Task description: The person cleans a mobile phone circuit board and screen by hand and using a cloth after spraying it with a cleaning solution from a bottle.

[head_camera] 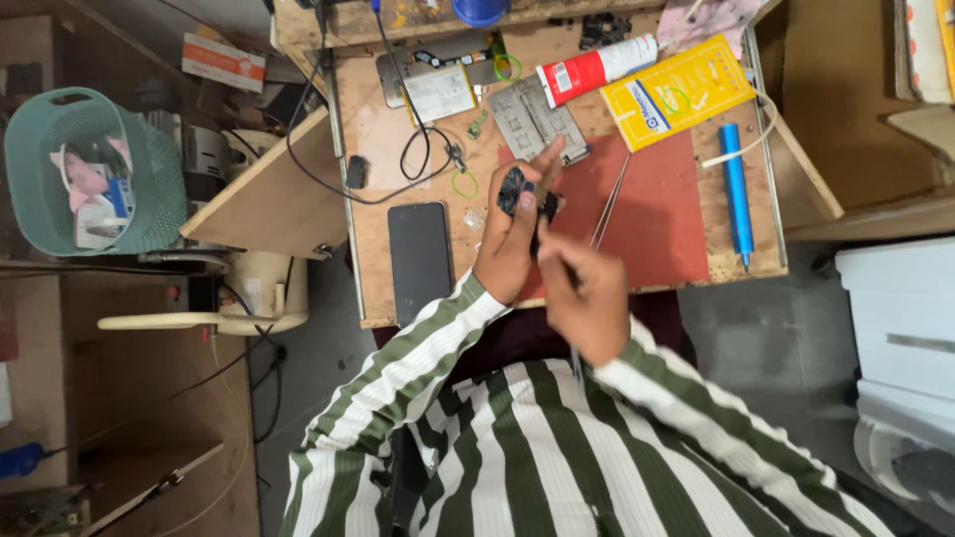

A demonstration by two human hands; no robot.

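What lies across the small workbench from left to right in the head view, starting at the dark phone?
Dark phone → left hand holding a small black part → tweezers → yellow packet → blue pen-shaped tool.

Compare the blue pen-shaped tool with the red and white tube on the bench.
The blue pen-shaped tool is slim and one colour; the red and white tube is thicker and two-toned. The tool lies lengthwise away from the person on bare wood, while the tube lies slanted at the bench's far edge beside a yellow packet. Neither is touched by a hand.
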